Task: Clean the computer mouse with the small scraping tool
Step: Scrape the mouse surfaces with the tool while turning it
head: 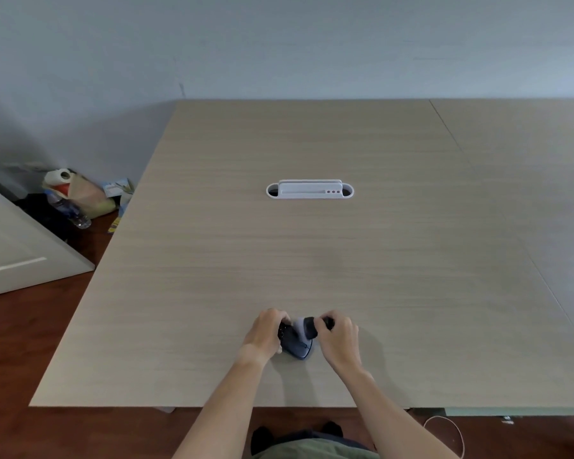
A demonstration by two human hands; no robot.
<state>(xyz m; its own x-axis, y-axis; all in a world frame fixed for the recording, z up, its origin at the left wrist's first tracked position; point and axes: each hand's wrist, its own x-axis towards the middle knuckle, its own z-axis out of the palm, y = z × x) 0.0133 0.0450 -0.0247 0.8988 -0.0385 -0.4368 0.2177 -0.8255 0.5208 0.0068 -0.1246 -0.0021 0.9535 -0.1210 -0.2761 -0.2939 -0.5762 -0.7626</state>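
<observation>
Dark computer mouse (297, 342) sits on the table (312, 253), well on the near side of the white cable slot (309, 190). Left hand (265, 332) clamps its left side; right hand (337, 336) is curled around something small and dark against the top, too blurry to identify.

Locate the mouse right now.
Head view: the mouse sits near the table's front edge, centre, gripped between the left hand and right hand, well in front of the white cable grommet.
</observation>
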